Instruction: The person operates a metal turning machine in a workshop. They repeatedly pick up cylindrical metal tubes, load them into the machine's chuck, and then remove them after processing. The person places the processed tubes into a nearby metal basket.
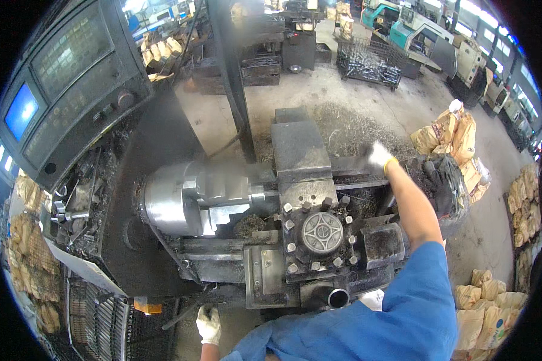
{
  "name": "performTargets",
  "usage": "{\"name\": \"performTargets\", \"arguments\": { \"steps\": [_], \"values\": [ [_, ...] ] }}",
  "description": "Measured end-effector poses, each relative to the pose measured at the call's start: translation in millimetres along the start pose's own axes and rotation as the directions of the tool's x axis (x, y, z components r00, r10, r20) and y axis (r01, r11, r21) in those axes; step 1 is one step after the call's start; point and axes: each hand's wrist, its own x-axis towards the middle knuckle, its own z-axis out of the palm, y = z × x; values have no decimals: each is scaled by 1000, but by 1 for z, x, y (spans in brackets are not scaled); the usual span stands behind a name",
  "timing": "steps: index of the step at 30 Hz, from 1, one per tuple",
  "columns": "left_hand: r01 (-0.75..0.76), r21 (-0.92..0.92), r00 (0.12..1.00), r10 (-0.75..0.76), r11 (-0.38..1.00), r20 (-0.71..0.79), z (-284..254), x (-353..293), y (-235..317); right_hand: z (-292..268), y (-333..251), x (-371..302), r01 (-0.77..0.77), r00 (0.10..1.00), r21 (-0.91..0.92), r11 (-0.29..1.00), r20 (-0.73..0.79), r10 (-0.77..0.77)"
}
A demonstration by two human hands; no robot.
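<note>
My left hand [208, 325], in a white glove, is low in front of the lathe, just right of a dark lever [176, 317]. Its fingers are curled in; what they hold, if anything, is hidden. My right arm stretches over the machine, and my right hand [379, 157], in a white glove with a yellow cuff, is beside a dark bar [349, 165] behind the tool turret. Motion smears its fingers. Between my arms stands the square tool turret [322, 233] with bolts around its round cap. To its left is the shiny chuck [173, 201], with a bright metal part at its jaws.
A control panel [72, 78] with a lit blue screen rises at the left. A dark post [232, 78] stands behind the lathe. Metal chips [355, 129] litter the floor. Sacks [457, 132] stand at the right, and a wire bin [372, 63] of metal parts at the back.
</note>
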Motion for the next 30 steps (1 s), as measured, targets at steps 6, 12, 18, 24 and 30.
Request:
{"name": "performTargets", "arguments": {
  "steps": [6,12,18,24,30],
  "values": [
    [-154,92,988,155,984,-3,8,13,18,123,31,33,413,819,-11,911,441,-366],
    [-534,212,836,549,819,-15,-5,52,112,-73,149,108,-76,706,498,864,-585,399],
    [-876,386,354,929,288,111,17,133,273,-52,-126,-34,724,687,105,682,-192,-700],
    [-884,427,293,936,188,194,70,204,322,30,-290,-51,777,500,113,620,486,-716],
    [-861,453,362,903,229,232,81,208,309,48,-228,8,433,281,459,775,748,-601]
  ]
}}
